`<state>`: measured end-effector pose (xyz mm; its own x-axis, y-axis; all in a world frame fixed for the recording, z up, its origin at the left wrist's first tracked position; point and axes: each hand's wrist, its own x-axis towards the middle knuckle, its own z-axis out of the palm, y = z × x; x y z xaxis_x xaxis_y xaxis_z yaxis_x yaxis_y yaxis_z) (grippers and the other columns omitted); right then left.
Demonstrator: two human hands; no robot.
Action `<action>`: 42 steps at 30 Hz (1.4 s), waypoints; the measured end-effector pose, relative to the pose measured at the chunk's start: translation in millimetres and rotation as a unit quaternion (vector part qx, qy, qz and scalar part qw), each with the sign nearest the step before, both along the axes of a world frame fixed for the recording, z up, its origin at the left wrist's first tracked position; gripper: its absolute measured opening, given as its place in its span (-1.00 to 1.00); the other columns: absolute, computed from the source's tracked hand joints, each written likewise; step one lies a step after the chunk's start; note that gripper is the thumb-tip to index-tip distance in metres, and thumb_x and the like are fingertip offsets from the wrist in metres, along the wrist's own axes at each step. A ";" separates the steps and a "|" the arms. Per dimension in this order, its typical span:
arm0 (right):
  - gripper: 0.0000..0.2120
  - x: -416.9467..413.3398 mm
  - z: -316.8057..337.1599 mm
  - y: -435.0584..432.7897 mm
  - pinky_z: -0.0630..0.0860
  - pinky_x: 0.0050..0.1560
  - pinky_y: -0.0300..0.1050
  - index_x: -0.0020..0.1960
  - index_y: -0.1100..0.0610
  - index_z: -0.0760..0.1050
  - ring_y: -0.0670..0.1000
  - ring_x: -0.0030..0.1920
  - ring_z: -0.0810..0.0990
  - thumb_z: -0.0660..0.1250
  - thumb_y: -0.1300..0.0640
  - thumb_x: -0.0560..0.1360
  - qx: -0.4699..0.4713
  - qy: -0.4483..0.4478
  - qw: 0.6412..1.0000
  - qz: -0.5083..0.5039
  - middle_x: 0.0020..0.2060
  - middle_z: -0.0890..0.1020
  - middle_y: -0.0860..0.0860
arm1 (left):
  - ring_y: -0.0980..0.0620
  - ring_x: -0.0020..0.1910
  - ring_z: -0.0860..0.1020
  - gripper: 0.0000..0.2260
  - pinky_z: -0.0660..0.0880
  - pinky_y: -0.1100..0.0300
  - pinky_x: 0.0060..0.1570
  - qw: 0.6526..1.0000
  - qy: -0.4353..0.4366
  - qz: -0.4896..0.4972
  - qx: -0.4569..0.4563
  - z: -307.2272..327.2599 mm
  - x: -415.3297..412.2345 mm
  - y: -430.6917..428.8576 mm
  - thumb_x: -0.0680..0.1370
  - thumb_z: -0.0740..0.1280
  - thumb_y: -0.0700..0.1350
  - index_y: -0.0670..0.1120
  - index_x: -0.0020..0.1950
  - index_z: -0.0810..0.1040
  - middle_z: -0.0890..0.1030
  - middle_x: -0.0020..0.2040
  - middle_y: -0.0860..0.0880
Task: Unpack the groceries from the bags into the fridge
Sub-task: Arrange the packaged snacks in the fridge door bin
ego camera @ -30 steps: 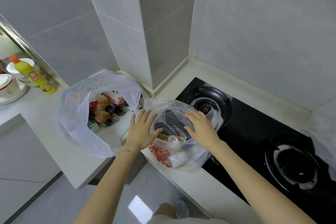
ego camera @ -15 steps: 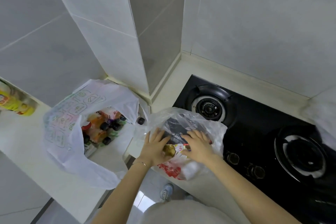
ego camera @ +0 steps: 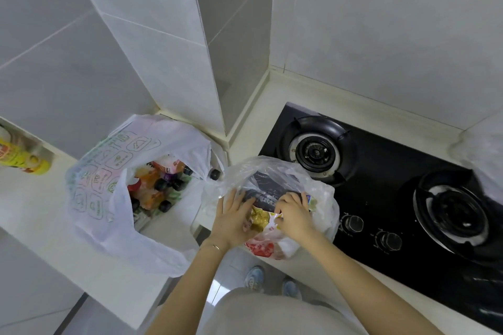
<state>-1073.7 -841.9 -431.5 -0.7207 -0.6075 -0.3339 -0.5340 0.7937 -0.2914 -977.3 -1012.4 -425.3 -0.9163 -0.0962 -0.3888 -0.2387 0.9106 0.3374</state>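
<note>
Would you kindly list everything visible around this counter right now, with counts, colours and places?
printed bag: one, white, counter left, open
bottles: several, orange and red with dark caps, inside the printed bag
clear bag: one, transparent with red print, counter edge beside the hob
dark packet: one, black, inside the clear bag
yellow packet: one, gold-yellow, inside the clear bag, between the hands
hob: one, black, two burners, right
knobs: two, dark, hob's front
yellow bottle: one, yellow, far left
shoes: two, pale blue, floor below
left hand: fingers straight, at the clear bag's mouth
right hand: in the clear bag, fingers curled by the dark packet; grip unclear
</note>
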 end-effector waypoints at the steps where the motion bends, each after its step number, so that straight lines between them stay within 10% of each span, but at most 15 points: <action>1: -0.82 -2.9 1.6 1.3 -0.11 0.48 0.01 0.08 0.05 0.57 0.02 0.32 0.32 0.36 0.08 0.49 -0.010 -0.006 1.000 -0.011 0.16 0.51 -0.04 | -0.06 0.56 -0.26 -0.24 -0.32 -0.11 0.46 1.000 0.004 0.005 0.002 1.0 0.3 1.8 0.49 0.33 0.26 0.07 0.57 0.05 -0.09 0.61 0.00; 9: -0.91 -16.1 29.3 9.2 0.42 -0.17 -0.16 -0.02 0.09 0.57 -0.02 -0.12 0.57 0.31 0.22 0.52 -0.150 -0.100 0.974 -0.136 -0.08 0.66 -0.02 | -0.03 0.58 -0.17 -0.30 -0.31 -0.05 0.47 0.996 0.070 0.036 0.046 13.7 -7.1 10.2 0.53 0.33 0.17 0.06 0.57 0.08 0.08 0.58 0.05; 15: -0.90 -20.4 54.0 7.7 0.40 -0.13 -0.43 -0.03 0.07 0.59 -0.18 -0.08 0.55 0.31 0.20 0.54 -0.250 -0.122 0.950 -0.141 -0.11 0.64 -0.12 | -0.08 0.51 0.19 -0.34 0.05 -0.03 0.49 0.983 0.124 0.051 0.127 19.2 -25.5 13.3 0.48 0.42 0.07 0.04 0.52 0.24 0.35 0.45 0.01; 19: -0.87 -28.6 66.0 5.7 0.42 -0.07 -0.34 -0.07 0.02 0.60 -0.22 -0.07 0.55 0.30 0.20 0.53 -0.281 -0.134 0.939 -0.144 -0.14 0.62 -0.19 | 0.04 0.09 0.53 -0.52 0.48 0.08 0.12 0.967 0.118 0.084 0.209 23.0 -38.2 10.6 0.41 0.49 0.00 0.00 0.31 0.49 0.57 0.12 0.03; 24: -0.85 -33.0 75.5 8.2 0.40 -0.09 -0.48 0.00 0.08 0.61 -0.25 -0.04 0.54 0.30 0.26 0.54 -0.348 -0.144 0.907 -0.189 -0.10 0.60 -0.20 | 0.06 -0.18 0.58 -0.82 0.54 0.12 -0.12 0.924 0.116 0.134 0.338 38.0 -46.7 12.5 0.45 0.49 -0.13 -0.14 -0.03 0.56 0.62 -0.16 -0.04; 33: -0.63 -24.5 79.2 5.6 0.60 0.07 -0.15 0.27 -0.05 0.43 -0.12 0.09 0.62 0.41 0.04 0.50 -0.423 -0.290 0.815 -0.269 0.15 0.61 -0.09 | 0.10 -0.19 0.65 -0.87 0.57 0.26 -0.22 0.824 0.125 0.269 0.483 63.7 -49.2 22.4 0.51 0.43 -0.24 -0.19 0.00 0.52 0.65 -0.13 -0.07; 42: -0.75 -10.3 81.1 -3.2 0.57 -0.09 -0.26 0.16 0.08 0.53 -0.08 0.01 0.67 0.40 0.22 0.50 -0.464 -0.331 0.764 -0.302 0.03 0.68 -0.02 | 0.06 -0.16 0.64 -0.76 0.59 0.20 -0.20 0.791 0.122 0.297 0.520 70.7 -39.1 15.4 0.48 0.46 -0.27 -0.22 0.10 0.50 0.64 -0.12 -0.04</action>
